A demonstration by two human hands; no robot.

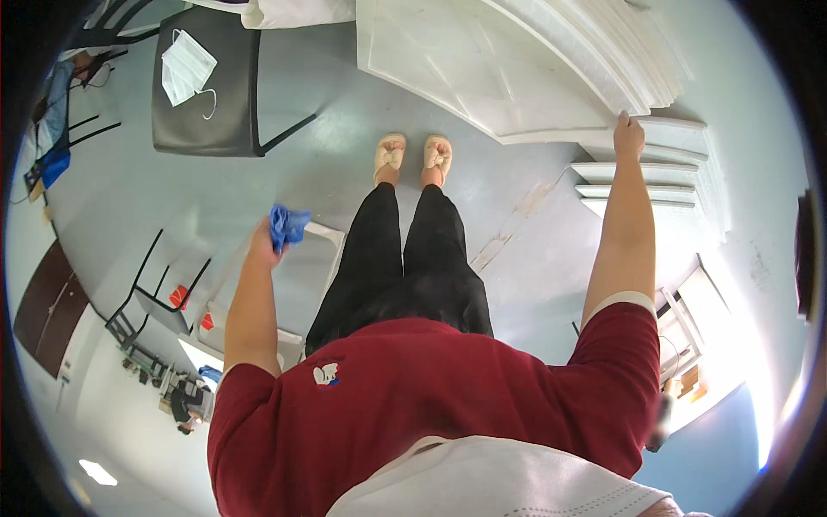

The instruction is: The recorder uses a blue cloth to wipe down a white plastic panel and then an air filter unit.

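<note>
My left hand is out to the left, its fingers closed around a crumpled blue cloth. My right arm reaches forward to the right, and my right hand is closed on the edge of a white panel. That panel is broad and flat, with faint raised lines across its face, and leans out from a stack of similar white panels. More white panel edges show beside and below my right hand. My fingertips there are partly hidden.
A black chair with a white face mask on its seat stands at the far left. Near my left leg is a white frame-like piece. Another chair is farther left. A wall runs along the right. Another person is in the background.
</note>
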